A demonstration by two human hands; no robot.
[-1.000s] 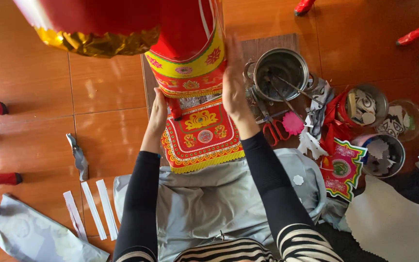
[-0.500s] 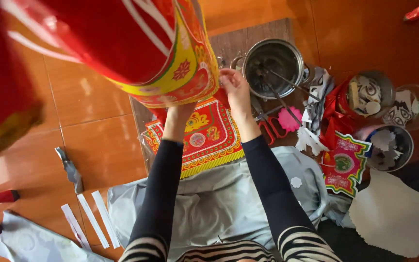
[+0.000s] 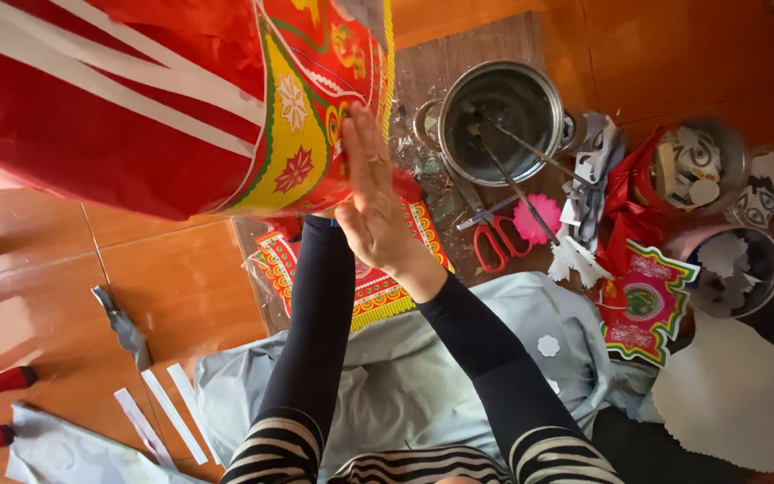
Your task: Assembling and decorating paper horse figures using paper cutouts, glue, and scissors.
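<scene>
Since half a second earlier, the big red paper figure (image 3: 163, 99) had swung closer and further left, until it filled the far left of the view and hid the left hand, which had shown beneath it before. It was bright red with white stripes, edged by a yellow band carrying red and white flower motifs and a thin fringe. The right hand (image 3: 371, 202) lay flat and open against that yellow edge, fingers straight, pressing rather than gripping. The left arm ran up behind the paper; whether its hand gripped could not be told. Below, a patterned red and yellow sheet (image 3: 378, 282) lay on the wooden board. To the right stood the steel pot (image 3: 499, 121), with red-handled scissors (image 3: 494, 242) just near of it.
</scene>
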